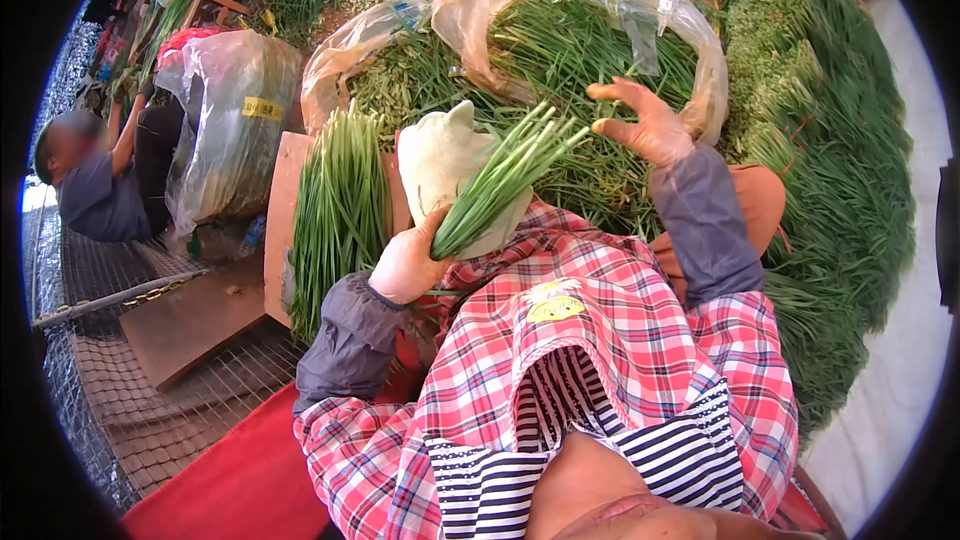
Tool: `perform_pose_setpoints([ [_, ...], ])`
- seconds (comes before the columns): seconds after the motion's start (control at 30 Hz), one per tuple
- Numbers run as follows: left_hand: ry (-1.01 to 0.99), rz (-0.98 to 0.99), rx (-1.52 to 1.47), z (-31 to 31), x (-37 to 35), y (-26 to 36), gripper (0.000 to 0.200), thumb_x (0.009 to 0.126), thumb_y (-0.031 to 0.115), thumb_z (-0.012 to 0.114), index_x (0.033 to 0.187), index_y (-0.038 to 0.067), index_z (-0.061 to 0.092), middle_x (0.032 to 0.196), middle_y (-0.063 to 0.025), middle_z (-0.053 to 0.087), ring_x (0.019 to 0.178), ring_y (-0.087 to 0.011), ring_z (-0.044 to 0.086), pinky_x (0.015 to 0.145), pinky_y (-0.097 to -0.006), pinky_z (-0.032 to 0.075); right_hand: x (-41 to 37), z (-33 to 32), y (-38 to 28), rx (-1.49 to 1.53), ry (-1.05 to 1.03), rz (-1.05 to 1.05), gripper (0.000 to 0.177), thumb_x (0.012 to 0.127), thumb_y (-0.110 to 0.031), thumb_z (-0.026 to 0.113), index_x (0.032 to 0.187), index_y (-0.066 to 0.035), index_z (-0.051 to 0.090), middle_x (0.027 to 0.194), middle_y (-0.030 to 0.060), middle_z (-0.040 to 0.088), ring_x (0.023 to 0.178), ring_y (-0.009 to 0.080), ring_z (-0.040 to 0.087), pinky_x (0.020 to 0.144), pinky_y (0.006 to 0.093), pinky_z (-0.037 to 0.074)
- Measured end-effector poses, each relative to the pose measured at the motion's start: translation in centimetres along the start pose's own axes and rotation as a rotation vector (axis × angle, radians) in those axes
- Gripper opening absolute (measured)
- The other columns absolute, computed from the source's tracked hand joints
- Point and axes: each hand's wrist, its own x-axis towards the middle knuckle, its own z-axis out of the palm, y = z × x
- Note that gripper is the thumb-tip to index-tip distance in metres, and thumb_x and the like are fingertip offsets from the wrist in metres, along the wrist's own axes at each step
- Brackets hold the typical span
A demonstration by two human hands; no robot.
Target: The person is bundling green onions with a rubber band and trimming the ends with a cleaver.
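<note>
My left hand [408,262] is closed around a bunch of long green chives [508,178], whose pale stem ends point up and to the right. A white cloth [432,160] lies over my lap behind that bunch. To the right, my right hand [648,128] is raised just past the stem ends, thumb and fingers apart, with nothing visible between them. A thicker pile of chives [342,210] rests on a wooden board [283,175] beside my left hand, its pale ends pointing away from me.
Ahead stand open clear plastic bags [712,50] with loose greens [590,35] inside. A long heap of chives [840,190] runs down the right side. At left, another person [105,175] sits by a filled plastic bag [235,130]. A brown board [195,320] lies on netting.
</note>
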Motion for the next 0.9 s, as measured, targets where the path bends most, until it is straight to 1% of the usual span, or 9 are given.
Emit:
perform_pose_setpoints([
  [0.07, 0.022, -0.02, 0.103, 0.5, 0.3, 0.9, 0.064, 0.07, 0.012, 0.065, 0.128, 0.01, 0.039, 0.085, -0.0229, 0.061, 0.08, -0.0374, 0.06, 0.068, -0.0426, 0.048, 0.0, 1.4, -2.2, -0.398, 0.021, -0.288, 0.043, 0.064, -0.032, 0.078, 0.098, -0.009, 0.065, 0.108, 0.0103, 0.061, 0.11, 0.025, 0.051, 0.097, 0.0395, 0.037],
  [0.17, 0.046, -0.048, 0.245, 0.6, 0.5, 2.1, 0.066, 0.069, 0.01, 0.062, 0.13, 0.013, 0.037, 0.082, -0.0212, 0.061, 0.075, -0.0379, 0.06, 0.064, -0.0446, 0.048, 0.2, 5.1, -4.5, -0.445, -0.282, 0.017, 0.035, 0.064, -0.029, 0.075, 0.093, -0.012, 0.066, 0.093, 0.0119, 0.064, 0.092, 0.0302, 0.057, 0.086, 0.0406, 0.042],
  [0.27, 0.098, -0.03, 0.305, 1.0, 0.4, 2.4, 0.069, 0.068, 0.009, 0.061, 0.131, 0.014, 0.034, 0.084, -0.0206, 0.061, 0.072, -0.037, 0.06, 0.061, -0.0444, 0.048, -0.3, 7.7, -1.9, -0.214, -0.303, -0.11, 0.039, 0.07, -0.041, 0.063, 0.1, -0.017, 0.065, 0.093, 0.0123, 0.064, 0.093, 0.0285, 0.058, 0.09, 0.0395, 0.038],
  [0.4, 0.161, 0.046, 0.415, 0.9, 0.6, 2.7, 0.076, 0.067, 0.007, 0.061, 0.135, 0.016, 0.03, 0.09, -0.0201, 0.06, 0.069, -0.0352, 0.061, 0.057, -0.0432, 0.047, -0.7, 8.3, -1.1, 0.016, -0.109, 0.1, 0.023, 0.073, -0.016, 0.062, 0.096, -0.012, 0.064, 0.087, 0.0103, 0.065, 0.079, 0.0287, 0.062, 0.071, 0.0351, 0.05],
  [0.43, 0.155, 0.061, 0.459, 0.9, 0.6, 2.5, 0.076, 0.067, 0.007, 0.061, 0.136, 0.017, 0.029, 0.091, -0.0198, 0.059, 0.068, -0.0348, 0.061, 0.056, -0.0428, 0.047, -0.8, 7.5, -1.0, -0.367, -0.132, -0.085, 0.019, 0.076, -0.014, 0.059, 0.094, -0.014, 0.064, 0.087, 0.012, 0.065, 0.08, 0.0295, 0.063, 0.069, 0.0379, 0.05],
  [0.53, 0.128, 0.065, 0.568, 0.8, 0.2, 1.9, 0.079, 0.067, 0.006, 0.059, 0.138, 0.019, 0.027, 0.092, -0.0184, 0.058, 0.065, -0.0332, 0.06, 0.054, -0.0417, 0.047, 0.3, 7.4, -0.1, -0.693, -0.444, 0.3, 0.023, 0.078, -0.015, 0.056, 0.1, -0.018, 0.062, 0.088, 0.0125, 0.064, 0.08, 0.0303, 0.063, 0.069, 0.04, 0.05],
  [0.67, 0.044, -0.085, 0.685, 0.2, -0.9, 2.3, 0.083, 0.066, 0.003, 0.06, 0.139, 0.023, 0.025, 0.084, -0.0154, 0.056, 0.067, -0.031, 0.06, 0.054, -0.0406, 0.047, -0.6, 2.2, 8.8, -0.873, -0.508, 0.354, 0.032, 0.081, -0.019, 0.055, 0.112, -0.012, 0.057, 0.095, 0.0107, 0.064, 0.09, 0.0263, 0.061, 0.077, 0.0355, 0.048],
  [0.83, 0.034, -0.085, 0.768, 1.6, -1.0, 2.2, 0.089, 0.063, 0.001, 0.061, 0.14, 0.025, 0.022, 0.082, -0.0155, 0.055, 0.065, -0.0314, 0.06, 0.053, -0.0414, 0.047, 0.1, 2.0, 1.5, 0.032, -0.558, 0.311, 0.049, 0.08, -0.033, 0.061, 0.119, -0.004, 0.054, 0.112, 0.0143, 0.06, 0.099, 0.0229, 0.059, 0.086, 0.0277, 0.044],
  [0.9, 0.042, -0.042, 0.738, 1.8, -0.7, 2.4, 0.09, 0.063, 0.001, 0.062, 0.14, 0.025, 0.021, 0.082, -0.0158, 0.055, 0.063, -0.0319, 0.06, 0.052, -0.0416, 0.047, -0.8, 6.0, -2.0, -0.222, -0.517, 0.264, 0.051, 0.078, -0.044, 0.06, 0.113, -0.007, 0.058, 0.101, 0.0147, 0.064, 0.096, 0.0256, 0.06, 0.085, 0.0328, 0.045],
])
